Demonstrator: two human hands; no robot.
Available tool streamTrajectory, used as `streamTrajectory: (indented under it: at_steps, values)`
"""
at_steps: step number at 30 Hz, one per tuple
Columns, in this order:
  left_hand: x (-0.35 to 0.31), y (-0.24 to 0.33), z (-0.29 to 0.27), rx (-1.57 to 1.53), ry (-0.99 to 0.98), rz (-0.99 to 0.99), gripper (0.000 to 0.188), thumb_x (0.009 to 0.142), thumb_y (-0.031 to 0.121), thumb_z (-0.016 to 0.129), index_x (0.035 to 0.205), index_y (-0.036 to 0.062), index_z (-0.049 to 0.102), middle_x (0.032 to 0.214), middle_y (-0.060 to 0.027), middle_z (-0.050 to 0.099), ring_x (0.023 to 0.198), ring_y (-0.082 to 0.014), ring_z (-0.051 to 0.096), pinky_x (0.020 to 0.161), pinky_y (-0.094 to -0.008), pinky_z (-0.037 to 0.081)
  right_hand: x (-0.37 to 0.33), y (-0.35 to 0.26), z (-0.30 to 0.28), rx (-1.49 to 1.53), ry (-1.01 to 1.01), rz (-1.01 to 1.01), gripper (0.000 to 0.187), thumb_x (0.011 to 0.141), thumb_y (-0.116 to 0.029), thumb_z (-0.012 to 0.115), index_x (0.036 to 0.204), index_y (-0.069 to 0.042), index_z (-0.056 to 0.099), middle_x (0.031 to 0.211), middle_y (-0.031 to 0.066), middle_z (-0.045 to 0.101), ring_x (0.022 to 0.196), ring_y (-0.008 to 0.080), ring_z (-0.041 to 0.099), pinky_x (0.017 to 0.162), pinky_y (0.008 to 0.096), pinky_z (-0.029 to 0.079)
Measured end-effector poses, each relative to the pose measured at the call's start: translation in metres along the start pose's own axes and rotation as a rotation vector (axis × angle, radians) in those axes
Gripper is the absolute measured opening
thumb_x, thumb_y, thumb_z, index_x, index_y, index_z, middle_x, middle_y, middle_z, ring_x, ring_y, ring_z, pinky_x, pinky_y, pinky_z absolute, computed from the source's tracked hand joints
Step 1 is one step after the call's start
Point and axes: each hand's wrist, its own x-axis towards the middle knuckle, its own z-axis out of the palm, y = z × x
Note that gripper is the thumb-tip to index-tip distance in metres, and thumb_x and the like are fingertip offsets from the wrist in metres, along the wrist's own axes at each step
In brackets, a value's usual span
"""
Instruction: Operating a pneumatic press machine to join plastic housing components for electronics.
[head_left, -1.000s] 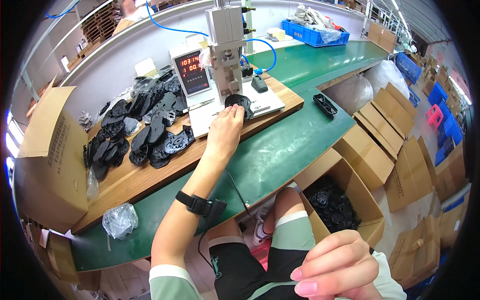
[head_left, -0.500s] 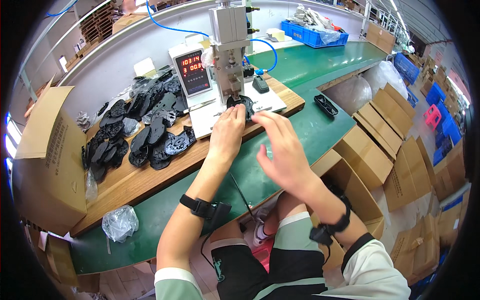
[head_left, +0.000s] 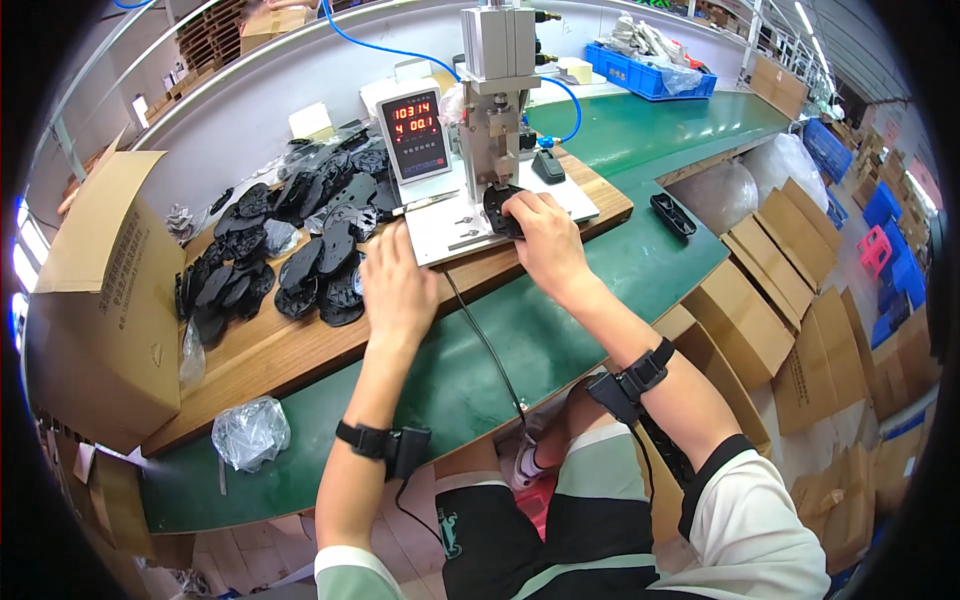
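While R hand (head_left: 545,240) holds blk part (head_left: 494,211) fwd & right of L hand (head_left: 398,288), L's grip is unclear

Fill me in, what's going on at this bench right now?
A person is working bare-handed at the green bench. Their right hand is on a curved black part at the foot of an upright metal machine; whether the machine's tip touches the part is hard to tell. Their left hand is beside the pile of black parts, near the white base plate; any grip there is hidden.
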Motion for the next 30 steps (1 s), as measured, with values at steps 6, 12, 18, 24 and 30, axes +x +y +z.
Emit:
streamTrajectory:
  at_steps: [6,12,18,24,30]
  values:
    - [-0.013,-0.019,-0.016,0.049,-0.21,-0.143,0.054,0.081,0.009,0.075,0.133,0.0067,0.063,0.119,-0.0117,0.069,0.112,-0.0298,0.065,0.095,-0.0426,0.048,0.001,-0.003,-0.003,0.015,-0.006,-0.02,0.034,0.075,0.008,0.068,0.107,-0.005,0.066,0.108,0.0103,0.067,0.106,0.0359,0.064,0.091,0.047,0.055]
    - [-0.013,-0.025,-0.02,0.099,0.148,-0.067,0.05,0.08,-0.001,0.072,0.128,0.0094,0.065,0.11,-0.0094,0.066,0.102,-0.0298,0.067,0.09,-0.0425,0.05,0.001,-0.005,-0.004,0.014,-0.009,-0.022,0.035,0.075,0.009,0.069,0.107,-0.005,0.066,0.108,0.0102,0.067,0.106,0.0355,0.064,0.091,0.0469,0.055]
    - [-0.009,-0.012,-0.032,-0.143,0.158,-0.123,0.046,0.082,-0.006,0.07,0.124,0.0114,0.067,0.105,-0.0086,0.056,0.097,-0.0292,0.064,0.085,-0.0442,0.055,0.004,-0.006,-0.011,0.021,-0.07,-0.009,0.035,0.075,0.009,0.068,0.108,-0.005,0.066,0.108,0.0099,0.067,0.108,0.0355,0.063,0.092,0.0471,0.055]
    - [-0.013,-0.001,-0.023,-0.158,0.276,0.118,0.052,0.073,-0.009,0.074,0.12,0.0099,0.065,0.116,-0.0097,0.065,0.111,-0.0337,0.064,0.097,-0.0472,0.049,0.014,-0.001,-0.018,0.047,-0.172,-0.015,0.033,0.077,0.008,0.068,0.107,-0.004,0.066,0.108,0.0116,0.068,0.108,0.0368,0.064,0.091,0.0473,0.055]
    - [-0.019,-0.007,-0.017,-0.351,0.208,0.051,0.048,0.087,-0.005,0.07,0.133,0.0068,0.063,0.132,-0.0143,0.066,0.119,-0.0403,0.066,0.097,-0.0499,0.056,0.02,-0.005,-0.06,0.256,-0.131,0.153,0.026,0.084,0.007,0.067,0.108,-0.003,0.067,0.107,0.0152,0.068,0.101,0.0333,0.067,0.086,0.0432,0.055]
